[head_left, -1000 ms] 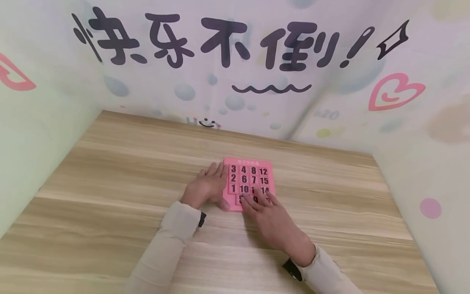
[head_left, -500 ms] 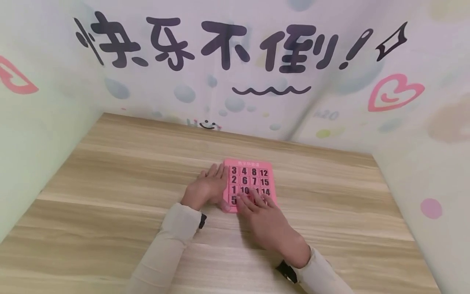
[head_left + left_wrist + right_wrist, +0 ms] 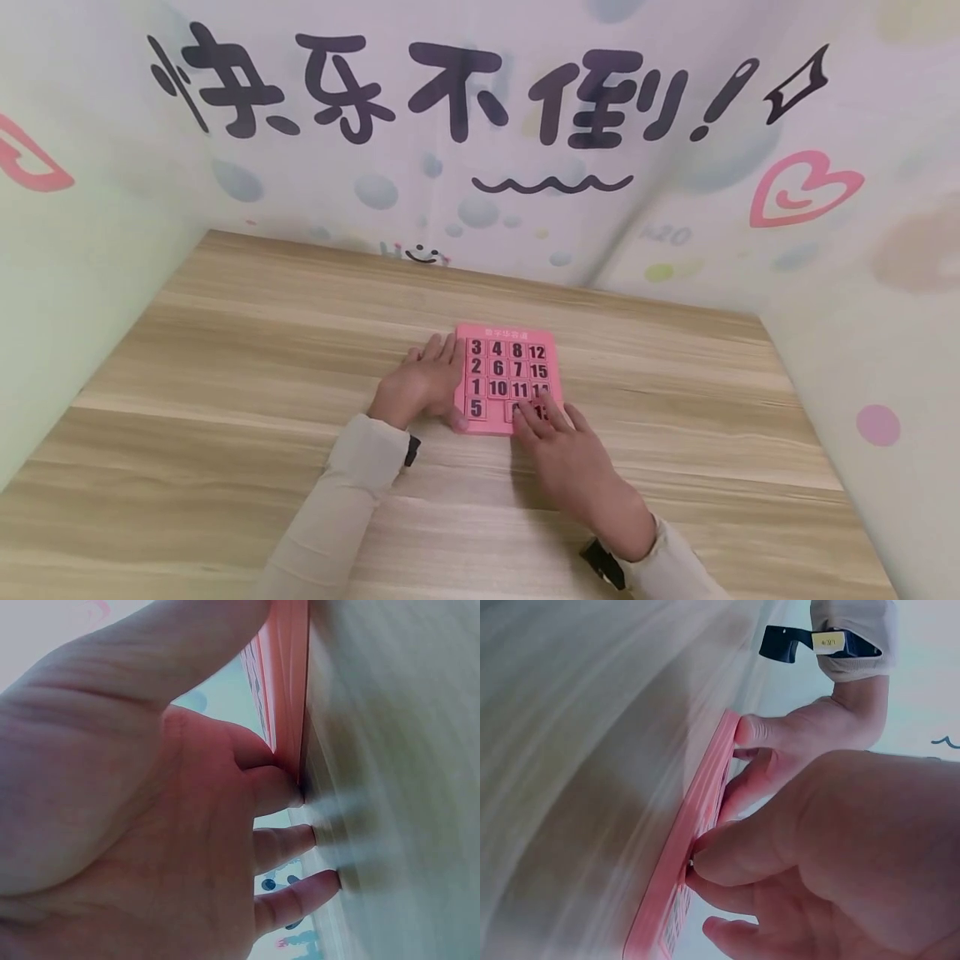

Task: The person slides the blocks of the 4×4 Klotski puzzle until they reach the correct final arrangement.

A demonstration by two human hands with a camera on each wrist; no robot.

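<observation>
A pink number sliding puzzle [image 3: 510,333] lies flat on the table. In its bottom row, the 5 tile [image 3: 476,408] is at the left end, with a gap beside it. Right of the gap, the 9 tile [image 3: 514,411] is partly covered by fingers. My left hand [image 3: 423,383] rests against the puzzle's left side, fingers extended, its thumb at the near left corner. My right hand [image 3: 566,454] touches the lower right tiles with its fingertips; the thumb [image 3: 735,851] and a finger meet the tile face in the right wrist view. Part of the 13 and 14 tiles is hidden.
The wood-grain table [image 3: 262,333] spreads around the puzzle. A printed cloth backdrop [image 3: 480,208] with black characters rises at the table's far edge and sides. Black straps [image 3: 602,564] sit at both wrists.
The 5 tile has slid left into the corner, so the gap is now right of it. My right hand moved left with it, then back right to the 9. My left hand stayed put.
</observation>
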